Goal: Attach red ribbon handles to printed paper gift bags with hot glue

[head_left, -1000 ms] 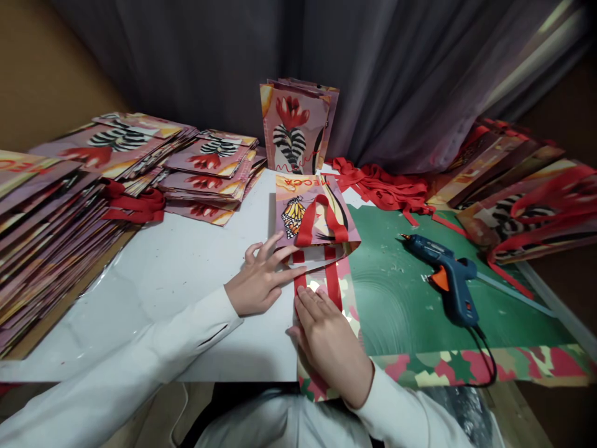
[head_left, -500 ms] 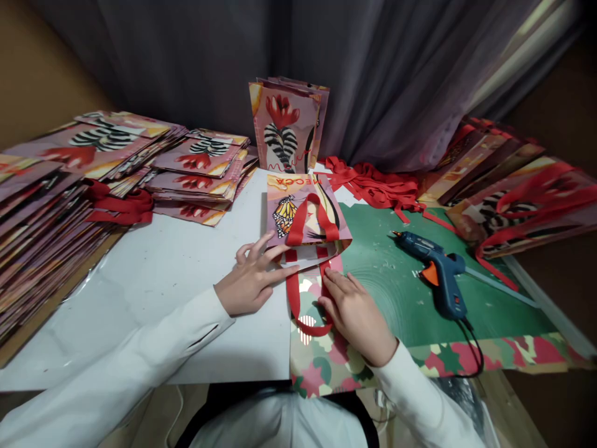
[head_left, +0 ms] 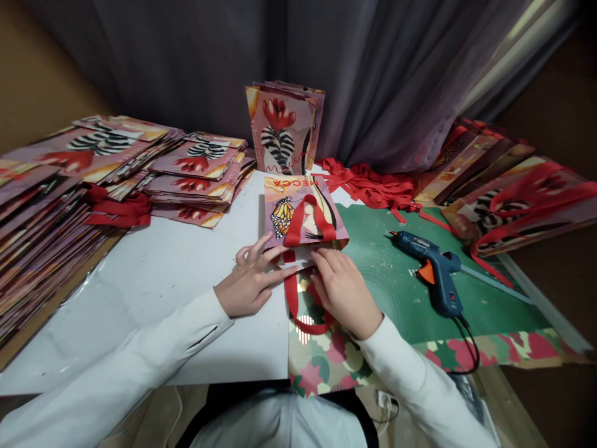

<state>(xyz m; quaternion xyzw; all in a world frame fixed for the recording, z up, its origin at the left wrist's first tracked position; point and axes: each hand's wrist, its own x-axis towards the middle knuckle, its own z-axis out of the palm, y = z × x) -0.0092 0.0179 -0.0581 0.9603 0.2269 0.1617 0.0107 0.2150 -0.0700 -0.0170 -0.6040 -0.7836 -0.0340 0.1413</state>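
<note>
A paper gift bag (head_left: 308,211) with a butterfly print lies flat in front of me, its mouth toward me. One red ribbon handle (head_left: 293,231) loops over its upper face. A second red ribbon (head_left: 291,298) hangs from the mouth in a loop toward me. My left hand (head_left: 249,280) has its fingers spread, with fingertips on the left side of the bag's mouth. My right hand (head_left: 347,289) rests its fingers, stretched and close together, on the inner flap at the mouth. They cover the right end of the lower ribbon.
A blue glue gun (head_left: 431,267) lies on the green mat (head_left: 373,274) at right. Stacked flat bags (head_left: 196,168) stand at left, and another bag (head_left: 280,130) is upright behind. Red ribbons (head_left: 373,183) are heaped at the back. Bags with handles (head_left: 522,205) lean at far right.
My right hand has moved forward from the lower ribbon loop to the bag's mouth. My left hand has stayed in place. The view has shifted slightly.
</note>
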